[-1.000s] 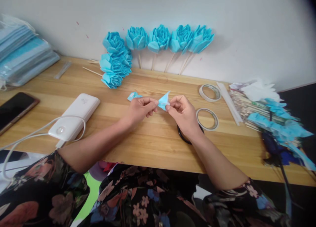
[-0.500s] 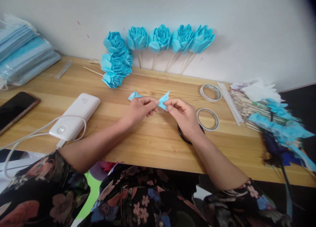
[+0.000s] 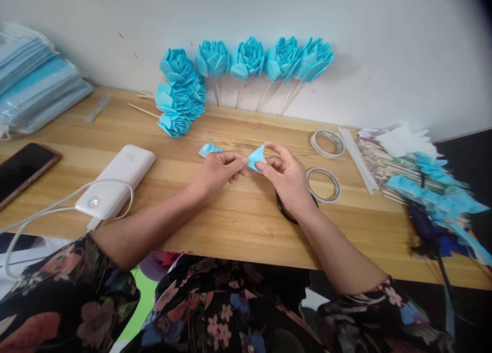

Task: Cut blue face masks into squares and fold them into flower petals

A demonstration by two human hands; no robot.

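Note:
A small folded piece of light blue fabric (image 3: 257, 157), petal-shaped, is held between my two hands above the table. My left hand (image 3: 225, 169) pinches its left end between thumb and forefinger. The thumb and fingers of my right hand (image 3: 283, 171) close on its right side, with the forefinger raised at the top corner. Behind my left hand lies another crumpled blue piece (image 3: 208, 149), partly hidden. Under my right wrist sits a black ring-shaped object (image 3: 285, 209), mostly covered. Several finished blue flowers (image 3: 248, 59) on sticks lean against the wall.
Two tape rolls (image 3: 325, 185) lie right of my hands, near white strips (image 3: 358, 161) and a heap of sticks and blue scraps (image 3: 430, 189). At left are a white power bank (image 3: 119, 179) with cable, a phone (image 3: 25, 171) and stacked blue face masks (image 3: 40, 84).
My right forefinger has lifted to the top corner of the blue piece, and the piece appears more spread out. My left hand keeps its pinch with hardly any movement.

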